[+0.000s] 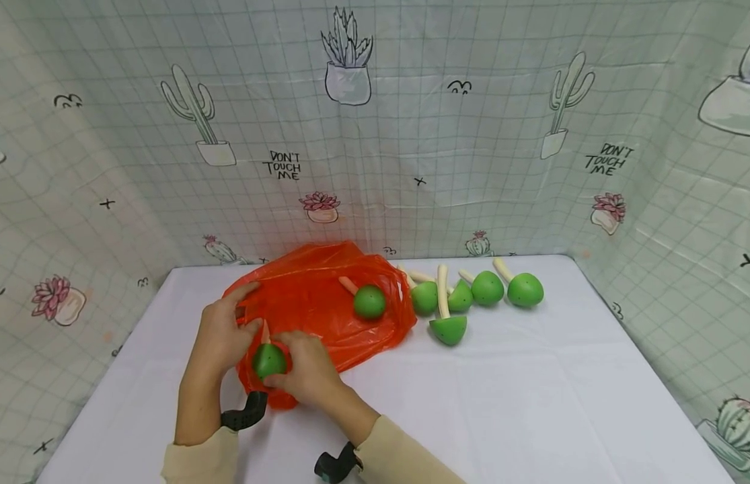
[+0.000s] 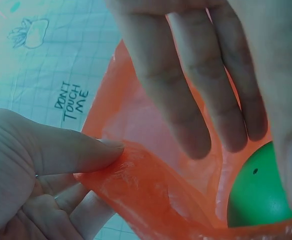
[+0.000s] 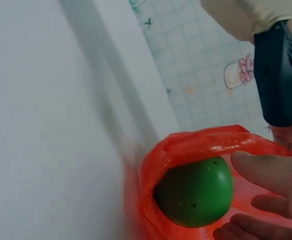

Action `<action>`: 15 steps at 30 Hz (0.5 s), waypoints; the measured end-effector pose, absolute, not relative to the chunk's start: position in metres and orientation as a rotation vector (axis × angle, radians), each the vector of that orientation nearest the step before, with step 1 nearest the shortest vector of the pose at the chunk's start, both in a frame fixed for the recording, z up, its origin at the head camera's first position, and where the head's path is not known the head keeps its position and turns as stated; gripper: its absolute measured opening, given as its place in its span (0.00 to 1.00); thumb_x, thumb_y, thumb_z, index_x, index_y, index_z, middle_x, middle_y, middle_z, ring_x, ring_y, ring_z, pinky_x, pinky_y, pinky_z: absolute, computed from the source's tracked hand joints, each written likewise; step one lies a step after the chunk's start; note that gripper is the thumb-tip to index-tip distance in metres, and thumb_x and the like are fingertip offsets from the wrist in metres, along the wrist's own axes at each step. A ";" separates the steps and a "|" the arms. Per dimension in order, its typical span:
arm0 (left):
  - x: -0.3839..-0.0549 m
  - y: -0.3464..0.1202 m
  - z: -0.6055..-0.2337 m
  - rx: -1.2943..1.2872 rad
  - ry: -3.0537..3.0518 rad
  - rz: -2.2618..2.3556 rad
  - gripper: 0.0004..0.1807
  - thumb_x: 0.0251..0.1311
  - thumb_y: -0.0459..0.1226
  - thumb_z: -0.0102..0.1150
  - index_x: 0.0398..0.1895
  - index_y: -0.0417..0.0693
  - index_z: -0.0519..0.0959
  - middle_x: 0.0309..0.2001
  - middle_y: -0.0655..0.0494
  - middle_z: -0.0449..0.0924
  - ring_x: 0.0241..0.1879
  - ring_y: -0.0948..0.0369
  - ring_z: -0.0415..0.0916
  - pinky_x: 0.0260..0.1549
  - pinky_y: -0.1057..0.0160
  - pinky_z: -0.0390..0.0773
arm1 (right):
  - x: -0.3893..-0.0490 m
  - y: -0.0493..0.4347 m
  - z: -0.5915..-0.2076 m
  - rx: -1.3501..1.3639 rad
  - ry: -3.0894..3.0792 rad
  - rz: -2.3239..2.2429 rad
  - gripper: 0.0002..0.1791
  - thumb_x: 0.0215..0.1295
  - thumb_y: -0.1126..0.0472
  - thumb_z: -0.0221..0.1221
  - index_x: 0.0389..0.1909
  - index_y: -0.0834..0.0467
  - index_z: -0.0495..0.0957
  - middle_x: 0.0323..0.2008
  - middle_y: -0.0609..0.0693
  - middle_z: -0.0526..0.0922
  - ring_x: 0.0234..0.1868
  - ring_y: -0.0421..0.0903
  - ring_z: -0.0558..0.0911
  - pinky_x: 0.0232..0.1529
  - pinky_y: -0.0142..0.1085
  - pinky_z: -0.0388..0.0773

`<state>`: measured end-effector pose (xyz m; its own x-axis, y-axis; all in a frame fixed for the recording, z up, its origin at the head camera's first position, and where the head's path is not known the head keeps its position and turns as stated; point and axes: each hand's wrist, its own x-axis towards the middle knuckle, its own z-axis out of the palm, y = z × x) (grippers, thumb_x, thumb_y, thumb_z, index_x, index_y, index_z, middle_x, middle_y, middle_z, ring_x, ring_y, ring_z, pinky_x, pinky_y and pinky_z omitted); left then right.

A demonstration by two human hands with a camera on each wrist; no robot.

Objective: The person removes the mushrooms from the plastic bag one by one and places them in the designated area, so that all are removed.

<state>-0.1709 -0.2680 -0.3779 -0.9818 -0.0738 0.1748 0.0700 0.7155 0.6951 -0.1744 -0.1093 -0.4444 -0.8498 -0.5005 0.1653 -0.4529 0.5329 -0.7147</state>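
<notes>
In the head view my left hand (image 1: 223,336) is at the left end of a red plastic bag (image 1: 302,296). The left wrist view shows its thumb (image 2: 93,152) pinching the bag's edge against the fingers. A green-capped toy mushroom (image 1: 269,363) with black dots sits in the bag's mouth, its pale stem pointing away from me. My right hand (image 1: 308,366) reaches in from the right, thumb and fingers spread about the cap (image 3: 201,192). In the right wrist view the fingertips (image 3: 231,232) are apart from it. A second green mushroom (image 1: 370,302) lies at the bag's right part.
Several more green mushrooms (image 1: 487,289) with cream stems lie right of the bag, one (image 1: 448,329) nearer to me. The table has a white cover (image 1: 502,417). Patterned cloth walls (image 1: 375,134) enclose it at the back and sides. A black device (image 1: 244,411) is on my left wrist.
</notes>
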 end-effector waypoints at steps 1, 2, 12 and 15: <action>-0.171 -0.268 -0.377 -0.001 -2.726 -1.117 0.34 0.65 0.23 0.63 0.75 0.35 0.68 0.66 0.29 0.74 0.61 0.32 0.77 0.56 0.38 0.80 | -0.174 -0.111 -0.445 -0.840 2.704 -1.231 0.34 0.56 0.57 0.80 0.64 0.58 0.81 0.57 0.49 0.85 0.55 0.45 0.81 0.57 0.33 0.79; -0.171 -0.268 -0.377 -0.003 -2.723 -1.116 0.34 0.65 0.23 0.63 0.75 0.35 0.68 0.66 0.29 0.74 0.61 0.32 0.77 0.56 0.38 0.80 | -0.174 -0.112 -0.446 -0.841 2.709 -1.231 0.34 0.56 0.57 0.80 0.64 0.57 0.82 0.57 0.49 0.85 0.54 0.45 0.81 0.56 0.32 0.79; -0.172 -0.268 -0.377 0.015 -2.735 -1.130 0.34 0.66 0.23 0.62 0.76 0.35 0.68 0.67 0.28 0.73 0.62 0.31 0.76 0.57 0.38 0.79 | -0.175 -0.120 -0.457 -0.856 2.739 -1.228 0.29 0.57 0.58 0.79 0.60 0.58 0.83 0.51 0.49 0.86 0.45 0.40 0.79 0.46 0.26 0.79; -0.171 -0.269 -0.377 0.015 -2.735 -1.128 0.34 0.65 0.23 0.62 0.76 0.35 0.68 0.67 0.28 0.73 0.62 0.31 0.76 0.57 0.38 0.79 | -0.175 -0.122 -0.459 -0.865 2.757 -1.206 0.28 0.56 0.58 0.79 0.58 0.59 0.84 0.48 0.47 0.85 0.43 0.39 0.79 0.45 0.26 0.78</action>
<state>-0.1714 -0.2690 -0.3773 -0.9832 -0.0791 0.1647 0.0600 0.7115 0.7001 -0.1746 -0.1223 -0.4589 -0.8474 -0.4905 0.2035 -0.4825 0.5509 -0.6810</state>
